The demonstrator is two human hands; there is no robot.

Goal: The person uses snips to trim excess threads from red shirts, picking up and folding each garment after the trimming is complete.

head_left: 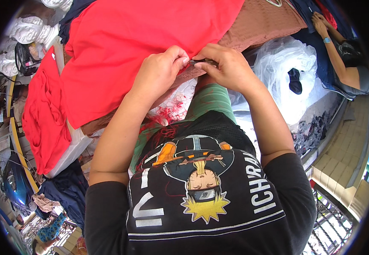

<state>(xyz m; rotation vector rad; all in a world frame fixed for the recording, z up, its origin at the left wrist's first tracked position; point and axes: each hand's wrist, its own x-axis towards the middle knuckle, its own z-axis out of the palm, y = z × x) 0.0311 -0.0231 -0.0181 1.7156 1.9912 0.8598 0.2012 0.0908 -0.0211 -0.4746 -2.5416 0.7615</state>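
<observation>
Black short-sleeved T-shirt [235, 199], worn by the person, its front printed with an upside-down yellow-haired cartoon figure and white lettering. At far left, white ornate moulded pieces [29, 30], partly cut off by the dark rim. Next, a crumpled bright-red garment [46, 114], draped over a pale edge; below it, a heap of dark navy fabric [65, 191]. Centre left to centre, one large sheet of smooth red cloth [146, 42], spread out before the person, its near edge reaching the hands. Left hand [162, 68]: thumb and forefinger pinched together on that edge. Beneath, loose red thread scraps [171, 111] over a whitish surface. Between the hands, a small dark metal tool [205, 62], tip toward the left fingertips; exact kind unclear. Right hand [229, 67]: thumb and fingers closed on the tool. Below, green legwear [212, 101]. To the right, brown textured fabric [265, 27], partly under the red cloth; a translucent white plastic bag [278, 63] with a black piece [295, 80] showing; at upper right, another person's forearm [339, 57], wearing a pale-faced wristwatch [327, 40].
</observation>
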